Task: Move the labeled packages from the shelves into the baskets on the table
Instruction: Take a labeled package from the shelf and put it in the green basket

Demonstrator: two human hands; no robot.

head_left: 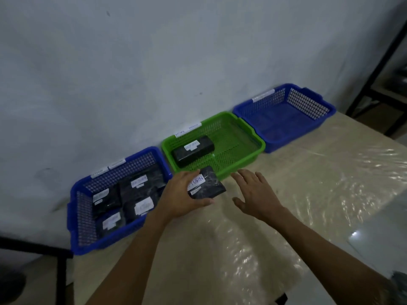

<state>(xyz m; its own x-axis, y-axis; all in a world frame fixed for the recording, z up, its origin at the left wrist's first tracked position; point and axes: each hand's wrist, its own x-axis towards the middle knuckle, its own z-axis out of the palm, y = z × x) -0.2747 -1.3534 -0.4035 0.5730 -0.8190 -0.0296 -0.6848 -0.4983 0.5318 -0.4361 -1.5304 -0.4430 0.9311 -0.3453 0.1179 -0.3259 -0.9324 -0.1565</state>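
My left hand (179, 195) grips a black wrapped package (208, 184) with a white label reading "RETURN", held just in front of the green basket (253, 137). One long black labeled package (193, 150) lies inside that green basket. My right hand (256, 192) hovers beside the held package with fingers spread and holds nothing. The left blue basket (79, 208) contains several black labeled packages (141, 183). The right blue basket (308, 126) looks empty.
All three baskets stand in a row against the grey wall on a table (286, 194) covered with shiny clear plastic. A dark metal shelf frame (374, 84) rises at the far right. A black frame (44, 249) shows at the lower left.
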